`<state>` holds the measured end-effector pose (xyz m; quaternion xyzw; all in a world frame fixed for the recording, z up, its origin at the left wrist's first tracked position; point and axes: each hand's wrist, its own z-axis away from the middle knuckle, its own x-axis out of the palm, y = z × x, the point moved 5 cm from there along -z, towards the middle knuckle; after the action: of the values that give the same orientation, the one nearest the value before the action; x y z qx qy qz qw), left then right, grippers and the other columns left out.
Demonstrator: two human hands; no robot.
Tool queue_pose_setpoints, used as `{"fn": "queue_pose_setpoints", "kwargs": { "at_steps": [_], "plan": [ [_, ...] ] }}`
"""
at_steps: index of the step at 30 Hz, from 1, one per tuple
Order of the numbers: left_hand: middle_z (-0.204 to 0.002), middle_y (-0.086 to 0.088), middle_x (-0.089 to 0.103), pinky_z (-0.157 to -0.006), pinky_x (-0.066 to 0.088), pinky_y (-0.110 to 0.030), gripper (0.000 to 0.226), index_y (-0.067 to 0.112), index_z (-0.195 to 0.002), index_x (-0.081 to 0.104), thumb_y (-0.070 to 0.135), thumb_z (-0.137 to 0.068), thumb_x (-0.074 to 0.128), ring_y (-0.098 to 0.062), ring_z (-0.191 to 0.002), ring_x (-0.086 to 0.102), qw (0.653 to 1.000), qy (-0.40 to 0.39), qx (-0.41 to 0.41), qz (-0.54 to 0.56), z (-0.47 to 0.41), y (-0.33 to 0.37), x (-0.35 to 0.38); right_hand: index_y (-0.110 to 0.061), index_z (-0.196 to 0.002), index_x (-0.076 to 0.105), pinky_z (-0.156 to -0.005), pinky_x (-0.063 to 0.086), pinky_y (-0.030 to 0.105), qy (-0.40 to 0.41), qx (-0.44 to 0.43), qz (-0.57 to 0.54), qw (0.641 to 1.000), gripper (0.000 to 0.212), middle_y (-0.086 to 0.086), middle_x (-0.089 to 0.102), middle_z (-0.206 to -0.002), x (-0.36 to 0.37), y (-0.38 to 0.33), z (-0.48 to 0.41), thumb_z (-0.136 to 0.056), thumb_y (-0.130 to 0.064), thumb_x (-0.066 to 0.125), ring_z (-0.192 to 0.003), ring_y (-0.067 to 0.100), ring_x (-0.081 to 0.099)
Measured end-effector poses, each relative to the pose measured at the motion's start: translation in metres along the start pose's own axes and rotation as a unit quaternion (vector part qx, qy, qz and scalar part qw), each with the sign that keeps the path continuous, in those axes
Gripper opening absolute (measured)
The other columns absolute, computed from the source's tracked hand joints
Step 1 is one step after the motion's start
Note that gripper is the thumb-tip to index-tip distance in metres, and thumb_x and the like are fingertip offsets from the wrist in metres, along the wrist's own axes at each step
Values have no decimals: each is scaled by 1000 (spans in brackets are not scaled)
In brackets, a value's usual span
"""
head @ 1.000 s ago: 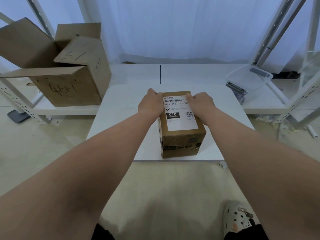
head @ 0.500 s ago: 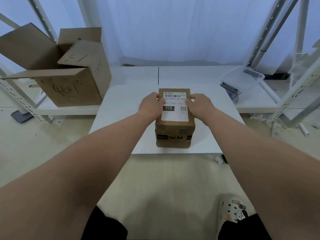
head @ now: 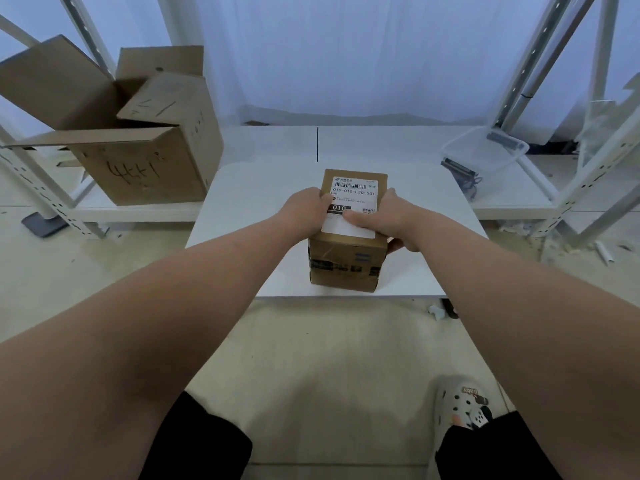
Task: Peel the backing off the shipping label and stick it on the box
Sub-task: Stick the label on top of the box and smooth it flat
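A small brown cardboard box [head: 346, 265] stands on the white table [head: 242, 209]. The white shipping label [head: 353, 192] with barcode and "010" lies flat on the box's top. My left hand [head: 306, 211] grips the box's left top edge, its thumb on the label's left side. My right hand [head: 384, 220] wraps the right edge, the thumb pressing across the label's lower part and the fingers curled down the right side. The label's near right portion is hidden under that hand.
A large open cardboard box [head: 138, 161] with handwriting sits on a low shelf at the left. A clear plastic tub [head: 485, 150] and a dark tool lie at the right, between white metal rack posts. My shoe [head: 464, 407] is on the floor below.
Both hands slid toward me along the box's sides. My right thumb now lies across the lower part of the label, with the fingers wrapped lower on the right side. The box stayed put.
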<state>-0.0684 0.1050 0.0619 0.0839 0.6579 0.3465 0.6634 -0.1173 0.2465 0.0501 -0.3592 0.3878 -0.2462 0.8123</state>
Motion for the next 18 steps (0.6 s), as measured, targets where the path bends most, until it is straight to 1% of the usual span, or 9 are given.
{"fn": "queue_pose_setpoints", "kwargs": {
  "at_steps": [1,3,5,6,9,11,13,16,18],
  "plan": [
    [-118,-15,58,-83,41,-32,42,1,-121,51,32,-102,30,-26,-98,53,1000,-14,-7,18,0,-2,1,-13,-130,28,-64,59,41,-7,0,-15,1000,67,6,58,-115,0,1,0,-83,-38,69,-92,23,64],
    [-117,-5,58,-83,45,-29,47,8,-125,49,44,-97,39,-21,-100,55,993,-74,-17,90,2,-4,8,-14,-133,36,-54,56,35,-4,-15,-20,1000,54,8,61,-117,-1,-1,0,-89,-32,62,-84,21,64],
    [-120,0,60,-90,51,-33,67,13,-131,46,58,-81,55,-21,-107,59,984,-117,-9,136,6,-4,14,-14,-130,44,-56,56,36,32,-34,2,999,37,10,62,-117,-3,-4,1,-96,-27,51,-84,23,63],
    [-120,-1,60,-91,52,-37,70,15,-131,46,59,-78,59,-22,-108,60,983,-121,-12,138,7,-5,15,-13,-130,44,-62,58,41,55,-36,21,998,35,11,61,-119,-5,-6,2,-98,-26,47,-89,26,63],
    [-116,-6,59,-92,51,-39,50,9,-125,48,45,-92,50,-26,-106,58,992,-84,-16,90,6,-8,11,-12,-136,29,-75,59,49,52,-28,64,996,54,9,56,-124,-3,-5,2,-93,-36,53,-99,29,63],
    [-116,-9,58,-85,48,-35,43,5,-124,48,39,-98,42,-26,-102,56,998,-54,-11,32,9,-6,6,-16,-139,17,-72,59,44,8,-14,62,998,78,4,53,-117,1,-2,6,-84,-42,65,-91,23,63],
    [-120,-8,58,-81,46,-32,39,7,-125,49,35,-100,38,-23,-99,54,998,-54,-1,36,11,-5,4,-19,-142,12,-72,59,43,-22,-5,52,998,86,3,52,-118,0,0,8,-81,-38,70,-91,20,63],
    [-126,-6,57,-90,49,-35,37,11,-129,48,31,-101,37,-23,-107,56,992,-84,-5,99,16,-10,2,-20,-143,16,-75,59,43,-27,-15,42,999,75,4,52,-127,-4,-2,10,-87,-29,65,-96,22,61],
    [-125,-3,58,-90,50,-31,36,12,-130,48,31,-100,41,-20,-106,57,981,-117,2,157,18,-10,2,-21,-143,21,-72,59,41,-10,-37,73,997,61,6,52,-128,-3,-5,12,-93,-27,56,-95,23,60]
  ]
}}
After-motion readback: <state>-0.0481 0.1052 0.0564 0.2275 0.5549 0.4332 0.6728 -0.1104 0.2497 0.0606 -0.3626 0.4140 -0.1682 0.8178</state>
